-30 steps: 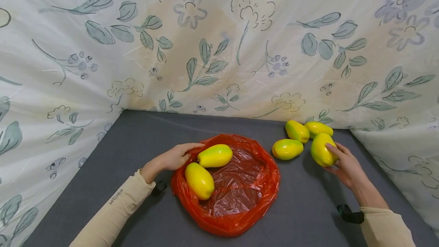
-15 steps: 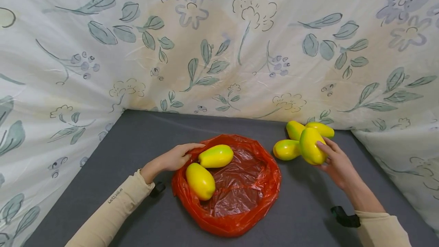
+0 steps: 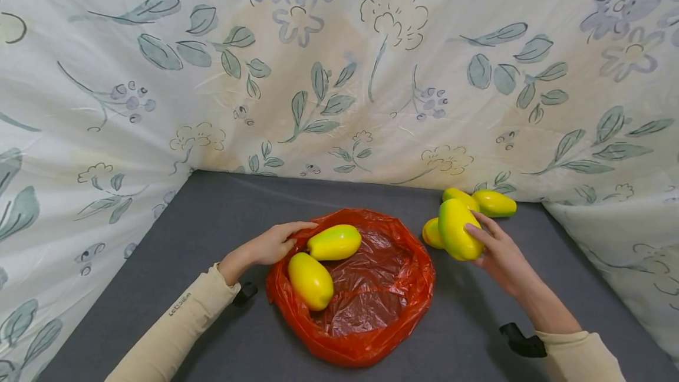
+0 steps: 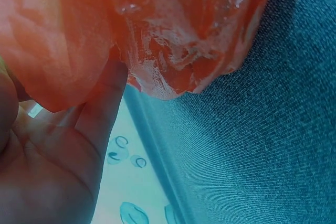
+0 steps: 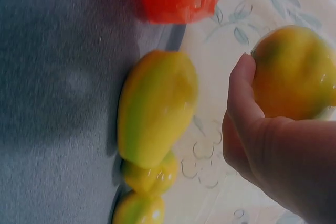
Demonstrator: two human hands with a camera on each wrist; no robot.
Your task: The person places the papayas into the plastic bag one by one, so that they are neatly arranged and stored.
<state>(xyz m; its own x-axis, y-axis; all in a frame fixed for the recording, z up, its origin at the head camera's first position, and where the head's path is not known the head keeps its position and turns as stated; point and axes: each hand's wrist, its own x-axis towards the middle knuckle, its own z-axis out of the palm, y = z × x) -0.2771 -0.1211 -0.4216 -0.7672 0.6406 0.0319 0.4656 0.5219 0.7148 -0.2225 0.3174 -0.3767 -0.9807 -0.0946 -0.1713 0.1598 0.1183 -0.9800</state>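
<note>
In the head view my right hand (image 3: 504,255) grips a yellow-green papaya (image 3: 459,230) off the table, right of the red plastic bag (image 3: 354,355). The right wrist view shows my thumb against that held papaya (image 5: 294,74). My left hand (image 3: 267,243) holds the bag's left rim. Seen from the left wrist, the thumb and fingers of my left hand (image 4: 58,156) have the thin red plastic (image 4: 173,35) between them. Inside the open bag, at its left side, lie two papayas, one (image 3: 334,242) behind the other (image 3: 310,282).
Behind the held fruit more papayas lie on the dark grey table: one (image 3: 432,233) partly hidden, one (image 3: 457,196) at the back and one (image 3: 494,203) farther right. Flower-printed cloth (image 3: 329,75) rises along the back and sides of the table (image 3: 223,205).
My right hand has carried the papaya leftward toward the bag, passing in front of the other loose papayas. My left hand and the bag have stayed in place.
</note>
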